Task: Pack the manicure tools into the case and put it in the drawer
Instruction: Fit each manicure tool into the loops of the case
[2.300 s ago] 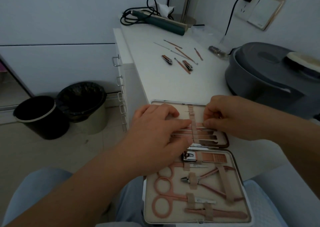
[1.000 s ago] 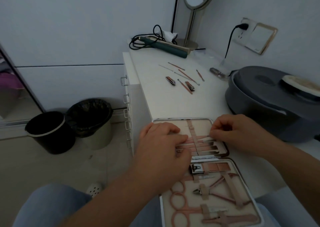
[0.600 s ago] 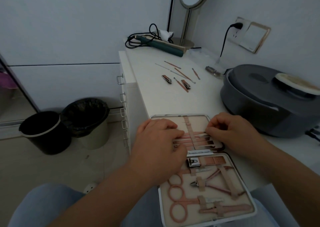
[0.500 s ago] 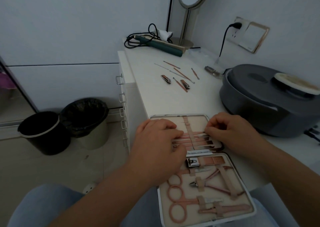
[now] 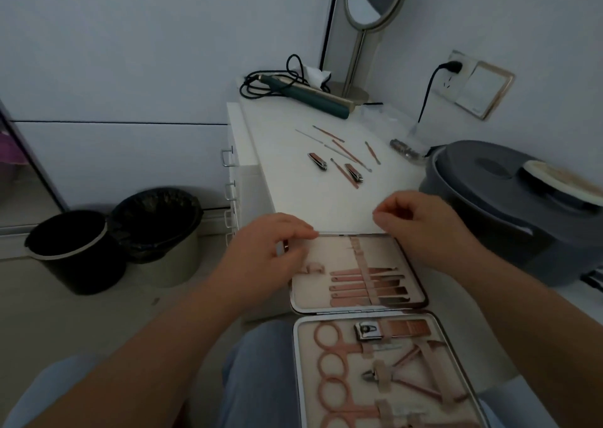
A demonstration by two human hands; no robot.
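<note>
The open manicure case [image 5: 329, 252] lies with its far half on the white table's front edge and its near half [image 5: 296, 362] over my lap. Several rose-gold files sit under the far half's strap [image 5: 365, 284]; scissors, nippers and a clipper are strapped into the near half. My left hand [image 5: 270, 251] hovers with curled fingers over the far left corner, holding nothing. My right hand [image 5: 421, 228] is lifted above the far right corner, thumb and finger pinched together, with nothing visible in them. Two loose nail clippers [image 5: 318, 161] and several thin tools [image 5: 342, 148] lie farther back on the table.
A white drawer unit with metal handles [image 5: 228, 157] forms the table's left side. A grey lidded appliance [image 5: 509, 212] stands at the right. A green hair iron with cord [image 5: 313, 96] and a round mirror [image 5: 375, 0] stand at the back. Two bins [image 5: 75, 248] sit on the floor to the left.
Both hands have lifted off the strapped files and moved toward the case's far edge. The files now show uncovered. The view has tilted upward.
</note>
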